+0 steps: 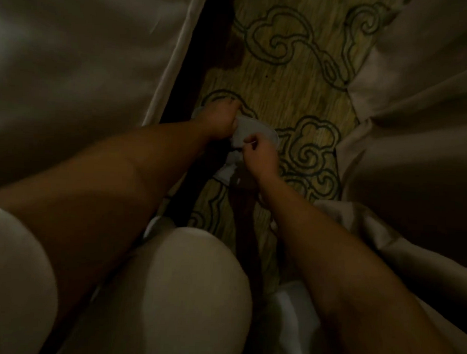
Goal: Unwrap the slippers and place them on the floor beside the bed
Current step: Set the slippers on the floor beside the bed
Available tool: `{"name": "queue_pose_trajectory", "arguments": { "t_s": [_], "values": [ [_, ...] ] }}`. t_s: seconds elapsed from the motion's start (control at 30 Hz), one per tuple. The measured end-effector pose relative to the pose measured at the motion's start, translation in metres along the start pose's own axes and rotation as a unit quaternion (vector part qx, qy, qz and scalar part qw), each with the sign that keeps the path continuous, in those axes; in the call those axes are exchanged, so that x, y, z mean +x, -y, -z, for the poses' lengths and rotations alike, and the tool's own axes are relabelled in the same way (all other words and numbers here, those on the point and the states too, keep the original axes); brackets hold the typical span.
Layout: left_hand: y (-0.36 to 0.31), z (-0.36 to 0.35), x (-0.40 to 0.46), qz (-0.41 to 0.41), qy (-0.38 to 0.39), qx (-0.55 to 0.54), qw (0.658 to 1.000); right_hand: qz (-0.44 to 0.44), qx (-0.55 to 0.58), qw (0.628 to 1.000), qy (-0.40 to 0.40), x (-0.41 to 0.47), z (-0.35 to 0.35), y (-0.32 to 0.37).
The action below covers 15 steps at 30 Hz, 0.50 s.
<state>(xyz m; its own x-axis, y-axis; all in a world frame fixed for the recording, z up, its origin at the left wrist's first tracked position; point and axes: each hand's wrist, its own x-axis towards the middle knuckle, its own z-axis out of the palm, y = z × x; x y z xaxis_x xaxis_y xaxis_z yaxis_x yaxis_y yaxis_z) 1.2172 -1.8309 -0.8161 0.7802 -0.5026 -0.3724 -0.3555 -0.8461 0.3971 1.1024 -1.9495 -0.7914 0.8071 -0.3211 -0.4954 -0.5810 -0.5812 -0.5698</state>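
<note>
Nearest us are our knees [190,287] in pale trousers, low in the view, with both bare forearms reaching forward and down over them. Dim light, blurry shot. Our left hand [218,120] is down at the floor right beside the dark base of the bed [71,62], fingers curled onto a white slipper [251,130]; it covers the slipper's left part. Our right hand [258,154] is closed in a loose fist just right of it, thumb and fingers pinched at the near edge of the same slipper. We cannot tell if there is wrapping between the fingers. Another white piece [227,171] sits just below the hands, partly in shadow; slipper or wrapper, unclear. All this lies on the patterned carpet [298,72], in the strip between the bed on the left and pale bedding [417,104] hanging on the right. More white cloth [288,313] shows by our right knee.
</note>
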Motion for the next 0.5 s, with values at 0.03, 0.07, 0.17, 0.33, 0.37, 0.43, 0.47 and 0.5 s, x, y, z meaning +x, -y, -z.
{"name": "queue_pose_trajectory", "arguments": {
  "t_s": [0.03,0.07,0.17,0.33,0.37,0.43,0.47,0.5],
  "values": [
    [-0.009,0.012,-0.015,0.006,0.002,-0.009,1.000,-0.001,0.004,1.000,-0.014,-0.011,0.014,0.008],
    [-0.019,0.025,-0.032,0.010,0.004,-0.019,1.000,-0.003,0.005,1.000,-0.023,-0.024,0.027,0.017],
    [-0.048,0.076,-0.085,0.018,0.002,-0.068,0.998,-0.007,-0.002,1.000,-0.023,-0.073,0.065,0.053],
    [-0.079,0.173,-0.200,0.093,-0.044,-0.185,0.977,-0.001,-0.077,0.996,0.046,-0.168,0.138,0.121],
    [-0.087,0.197,-0.228,0.102,-0.044,-0.197,0.974,-0.004,-0.083,0.995,0.055,-0.188,0.156,0.138],
    [-0.105,0.243,-0.283,0.106,-0.039,-0.201,0.973,-0.029,-0.066,0.996,0.056,-0.230,0.193,0.175],
    [-0.114,0.265,-0.309,0.106,-0.039,-0.199,0.973,-0.040,-0.050,0.997,0.052,-0.252,0.211,0.194],
    [-0.124,0.288,-0.335,0.106,-0.045,-0.198,0.973,-0.045,-0.036,0.997,0.047,-0.273,0.228,0.213]
  ]
}}
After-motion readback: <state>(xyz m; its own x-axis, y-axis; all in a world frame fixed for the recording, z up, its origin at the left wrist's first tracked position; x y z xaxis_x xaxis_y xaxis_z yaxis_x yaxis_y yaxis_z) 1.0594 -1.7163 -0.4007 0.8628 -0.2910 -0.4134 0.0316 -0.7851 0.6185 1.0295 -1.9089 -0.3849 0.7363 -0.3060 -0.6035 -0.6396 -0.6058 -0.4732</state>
